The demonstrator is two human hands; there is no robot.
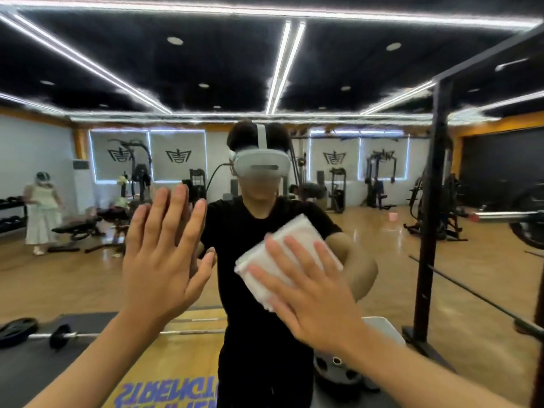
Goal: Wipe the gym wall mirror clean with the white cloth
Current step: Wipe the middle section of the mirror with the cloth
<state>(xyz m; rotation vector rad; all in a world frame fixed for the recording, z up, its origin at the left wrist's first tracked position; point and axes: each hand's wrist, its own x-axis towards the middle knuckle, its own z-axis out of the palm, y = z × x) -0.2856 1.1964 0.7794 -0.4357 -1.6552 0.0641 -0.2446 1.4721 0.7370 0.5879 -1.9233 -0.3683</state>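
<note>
The gym wall mirror [368,275] fills nearly the whole view and reflects the room and my own figure in a black shirt. My right hand [312,290] lies flat with straight, spread fingers on a folded white cloth [282,248], pressing it against the glass at centre right. My left hand [164,254] is raised at centre left, palm flat and fingers straight, touching the mirror and meeting its own reflection. It holds nothing.
A black rack upright [432,201] stands at the right, with a loaded barbell [506,214] sticking out from the far right. In the reflection I see a barbell on a dark mat [59,334], benches and machines, and another person [42,213] far left.
</note>
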